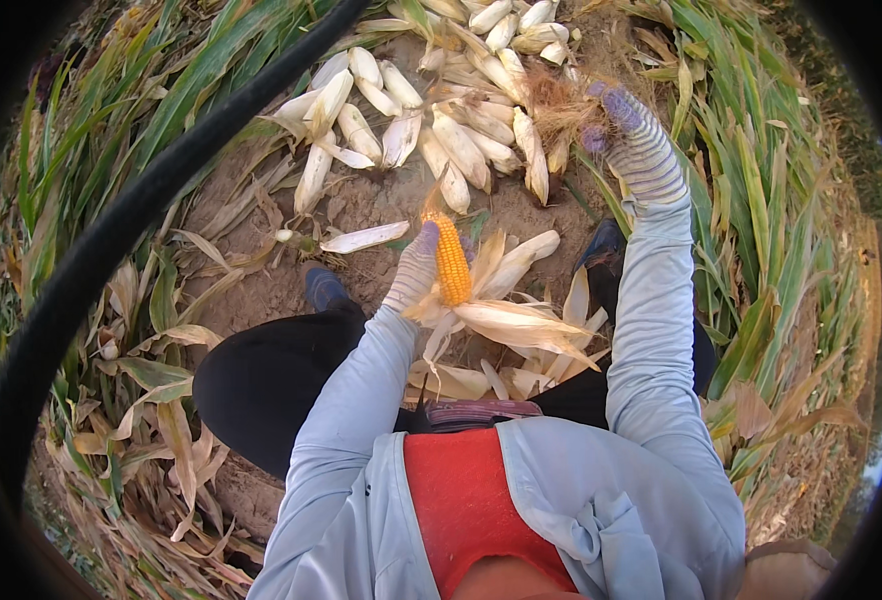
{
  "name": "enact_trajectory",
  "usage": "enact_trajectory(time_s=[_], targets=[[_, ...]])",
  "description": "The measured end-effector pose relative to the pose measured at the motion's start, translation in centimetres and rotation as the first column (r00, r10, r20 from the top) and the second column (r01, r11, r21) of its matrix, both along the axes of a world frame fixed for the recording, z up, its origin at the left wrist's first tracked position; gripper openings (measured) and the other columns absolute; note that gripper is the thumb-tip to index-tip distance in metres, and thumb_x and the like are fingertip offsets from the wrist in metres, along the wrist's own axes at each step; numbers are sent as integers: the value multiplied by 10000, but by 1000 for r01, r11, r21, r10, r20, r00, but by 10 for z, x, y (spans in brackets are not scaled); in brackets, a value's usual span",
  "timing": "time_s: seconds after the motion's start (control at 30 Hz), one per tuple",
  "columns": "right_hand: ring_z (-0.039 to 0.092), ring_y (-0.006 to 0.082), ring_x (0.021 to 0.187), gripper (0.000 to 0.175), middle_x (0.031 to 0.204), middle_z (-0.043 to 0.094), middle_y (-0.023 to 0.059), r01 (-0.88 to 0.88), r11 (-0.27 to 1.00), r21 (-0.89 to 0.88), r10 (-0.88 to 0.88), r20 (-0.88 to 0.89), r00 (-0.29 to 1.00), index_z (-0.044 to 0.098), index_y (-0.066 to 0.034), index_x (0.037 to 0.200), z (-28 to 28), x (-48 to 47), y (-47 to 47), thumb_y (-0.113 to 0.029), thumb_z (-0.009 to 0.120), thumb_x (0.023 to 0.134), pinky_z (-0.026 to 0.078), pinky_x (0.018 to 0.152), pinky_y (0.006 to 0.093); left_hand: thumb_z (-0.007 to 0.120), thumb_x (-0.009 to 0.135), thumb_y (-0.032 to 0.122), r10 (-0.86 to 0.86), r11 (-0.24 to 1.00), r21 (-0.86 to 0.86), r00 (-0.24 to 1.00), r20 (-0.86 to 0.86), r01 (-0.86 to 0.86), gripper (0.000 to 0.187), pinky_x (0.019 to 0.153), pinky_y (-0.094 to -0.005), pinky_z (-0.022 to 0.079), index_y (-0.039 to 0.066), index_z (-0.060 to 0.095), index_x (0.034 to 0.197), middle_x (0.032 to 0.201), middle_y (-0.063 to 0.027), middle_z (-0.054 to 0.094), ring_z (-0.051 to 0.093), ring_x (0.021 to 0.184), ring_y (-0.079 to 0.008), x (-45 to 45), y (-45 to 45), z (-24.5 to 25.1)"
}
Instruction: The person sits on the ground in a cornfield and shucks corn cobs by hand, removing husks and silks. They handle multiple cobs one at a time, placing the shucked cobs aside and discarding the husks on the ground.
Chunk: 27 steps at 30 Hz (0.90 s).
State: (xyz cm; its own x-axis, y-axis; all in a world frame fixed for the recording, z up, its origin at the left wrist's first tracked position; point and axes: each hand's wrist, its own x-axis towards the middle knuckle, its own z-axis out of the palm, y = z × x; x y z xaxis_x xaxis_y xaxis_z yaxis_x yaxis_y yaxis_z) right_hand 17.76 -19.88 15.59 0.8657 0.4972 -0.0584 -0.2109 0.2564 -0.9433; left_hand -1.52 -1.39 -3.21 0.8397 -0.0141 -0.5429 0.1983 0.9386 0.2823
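In a striped glove, my left hand [420, 266] is closed around a bare yellow ear of corn [452, 262]. The ear's pale husk leaves [523, 322] are peeled down and hang from its lower end, and some silk clings to its tip. My right hand [628, 135], gloved in the same way, is raised at the upper right with brown corn silk [557, 109] between and beyond its fingers. Whether it grips the silk or the silk only clings to the glove, I cannot tell. Several ears in pale husks [460, 146] lie on the soil ahead of both hands.
Loose husks [448, 381] lie between my legs, and a single husk piece [364, 237] is on the soil [261, 225]. Green and dry corn stalks [748, 202] flank both sides. My shoes [325, 287] rest left and right. A dark strap or cable [156, 180] crosses the left of the view.
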Motion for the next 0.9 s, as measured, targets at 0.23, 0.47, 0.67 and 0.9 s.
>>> enact_trajectory(time_s=[0.23, 0.47, 0.67, 0.9], targets=[[553, 257, 1003, 509, 1223, 507, 121, 188, 926, 326, -106, -253, 962, 442, -59, 1266, -97, 147, -14, -334, 600, 868, 525, 818, 398, 628, 810, 463, -61, 988, 138, 997, -41, 66, 493, 706, -349, 530, 34, 539, 1036, 887, -129, 595, 605, 782, -253, 8, -8, 5], [144, 318, 1374, 629, 1501, 121, 107, 293, 929, -226, -370, -548, 750, 112, -150, 1445, -173, 158, -25, -473, 323, 948, 207, 1055, 577, 606, 814, 499, -107, 963, 245, 994, -23, 109, 592, 671, -355, 549, -38, 522, 1047, 886, -184, 630, 643, 743, -259, 13, -9, -19], [340, 241, 1298, 606, 1407, 367, 124, 99, 812, -575, -313, -285, 906, 307, -109, 1399, -166, 110, -18, -436, 464, 913, 257, 1036, 525, 595, 802, 535, -168, 902, 404, 986, -3, 155, 617, 682, -330, 549, -26, 533, 1051, 879, -154, 642, 645, 752, -230, 9, -11, -2], [606, 254, 984, 358, 1156, 587, 133, 85, 889, -451, -116, -43, 992, 527, -49, 1217, -163, 78, -18, -197, 565, 893, 502, 847, 384, 574, 829, 517, -195, 845, 512, 981, 18, 158, 573, 682, -336, 546, -2, 541, 1068, 894, -149, 651, 648, 766, -221, 9, -12, 8]])
